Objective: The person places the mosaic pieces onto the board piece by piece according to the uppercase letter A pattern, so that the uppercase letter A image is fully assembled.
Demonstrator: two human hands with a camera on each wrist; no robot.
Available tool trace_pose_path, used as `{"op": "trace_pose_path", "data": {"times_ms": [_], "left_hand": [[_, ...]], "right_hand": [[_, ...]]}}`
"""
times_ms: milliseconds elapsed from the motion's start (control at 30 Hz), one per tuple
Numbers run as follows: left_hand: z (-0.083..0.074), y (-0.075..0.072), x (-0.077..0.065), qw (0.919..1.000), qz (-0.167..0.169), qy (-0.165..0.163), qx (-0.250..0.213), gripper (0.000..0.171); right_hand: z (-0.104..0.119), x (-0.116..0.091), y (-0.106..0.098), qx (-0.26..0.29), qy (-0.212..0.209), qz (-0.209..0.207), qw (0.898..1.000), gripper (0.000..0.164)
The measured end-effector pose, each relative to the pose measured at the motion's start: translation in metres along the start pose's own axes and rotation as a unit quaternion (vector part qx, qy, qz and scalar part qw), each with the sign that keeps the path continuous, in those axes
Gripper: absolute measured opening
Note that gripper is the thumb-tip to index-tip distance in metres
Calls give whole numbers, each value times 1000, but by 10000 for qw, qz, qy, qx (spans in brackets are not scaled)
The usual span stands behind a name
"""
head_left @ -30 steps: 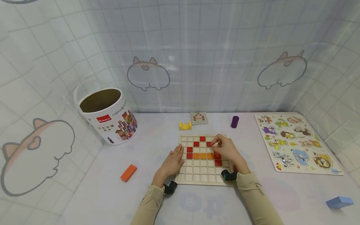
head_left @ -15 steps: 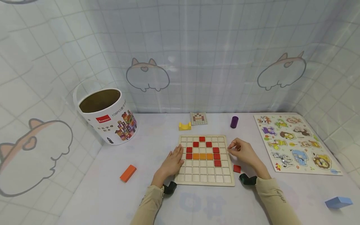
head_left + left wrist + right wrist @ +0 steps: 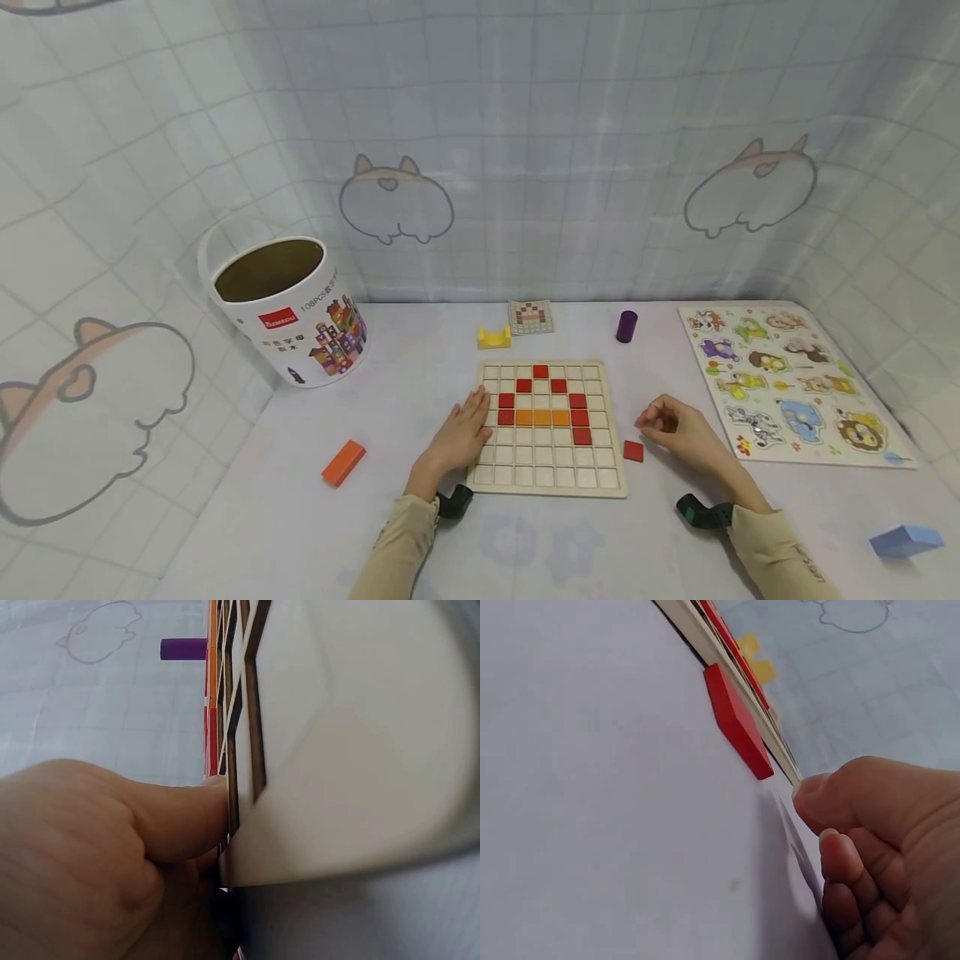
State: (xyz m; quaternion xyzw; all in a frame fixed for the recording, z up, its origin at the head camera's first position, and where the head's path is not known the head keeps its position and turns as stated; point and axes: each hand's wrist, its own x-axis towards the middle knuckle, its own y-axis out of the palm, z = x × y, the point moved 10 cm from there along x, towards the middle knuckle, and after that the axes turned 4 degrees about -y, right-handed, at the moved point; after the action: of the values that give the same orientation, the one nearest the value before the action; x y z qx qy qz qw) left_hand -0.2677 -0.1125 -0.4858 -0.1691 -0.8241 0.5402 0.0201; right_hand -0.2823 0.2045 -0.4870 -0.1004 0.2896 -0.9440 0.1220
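Note:
A wooden grid board (image 3: pixel 523 476) lies on the table, with red and orange square tiles set in some of its cells. My left hand (image 3: pixel 459 435) rests on the board's left edge, fingers stretched forward; the left wrist view shows the thumb (image 3: pixel 184 817) against the edge. To the right of the board lies one loose red tile (image 3: pixel 633 451), close beside the board's edge in the right wrist view. Just right of and beyond that tile hovers my right hand (image 3: pixel 681 431), its fingers loosely bent and holding nothing visible.
Behind the board are a small pattern card (image 3: pixel 531 317), a yellow arch block (image 3: pixel 494 337) and a purple cylinder (image 3: pixel 627 327). A white bucket (image 3: pixel 300 333) and an orange block (image 3: pixel 343 463) stand left. An animal puzzle board (image 3: pixel 787 392) and blue block (image 3: pixel 906 540) are right.
My right hand has left the red tiles on the board and moved right, then toward me, stopping near the loose red tile. The left hand stays on the board's edge.

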Motion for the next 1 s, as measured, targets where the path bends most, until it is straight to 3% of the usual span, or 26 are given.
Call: {"op": "trace_pose_path", "data": {"times_ms": [233, 500, 633, 1000], "left_hand": [[1, 1, 0, 10000, -8, -13, 1, 58], [1, 1, 1, 10000, 6, 13, 31, 58], [0, 0, 1, 10000, -10, 37, 5, 58], [1, 0, 1, 10000, 20, 4, -26, 59]], "right_hand": [[1, -19, 4, -160, -274, 221, 9993, 27], [11, -21, 12, -197, -634, 462, 9967, 36], [15, -21, 13, -164, -749, 391, 9963, 34], [12, -18, 12, -431, -511, 32, 9978, 30]]}}
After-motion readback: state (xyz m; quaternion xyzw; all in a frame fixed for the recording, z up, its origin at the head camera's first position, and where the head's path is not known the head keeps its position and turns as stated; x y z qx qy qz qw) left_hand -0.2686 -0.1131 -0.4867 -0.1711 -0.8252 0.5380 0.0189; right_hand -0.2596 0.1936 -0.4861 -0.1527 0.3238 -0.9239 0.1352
